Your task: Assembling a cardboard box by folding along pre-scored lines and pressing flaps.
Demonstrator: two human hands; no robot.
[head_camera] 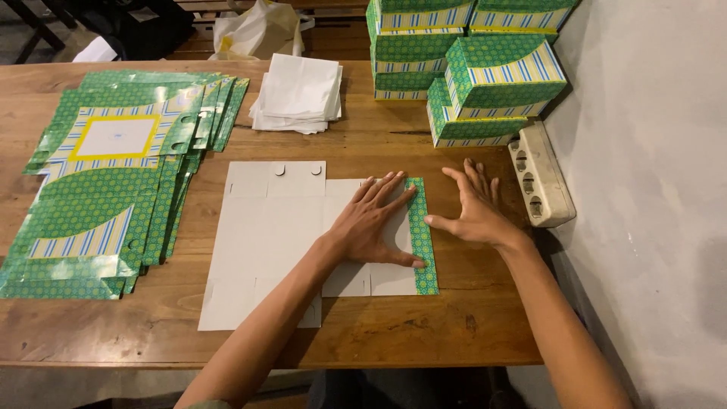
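A pile of flat green sheets (113, 174) lies far left. The white box sheet (265, 242) lies mid-table. The left hand (375, 223) presses it flat, fingers spread. The right hand (473, 208), open, touches its folded green edge (422, 235). Bare wood shows near the front edge.

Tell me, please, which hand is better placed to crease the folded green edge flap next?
Probably the right hand: its thumb already touches the green flap, while the left hand lies flat, pinning the white cardboard sheet.
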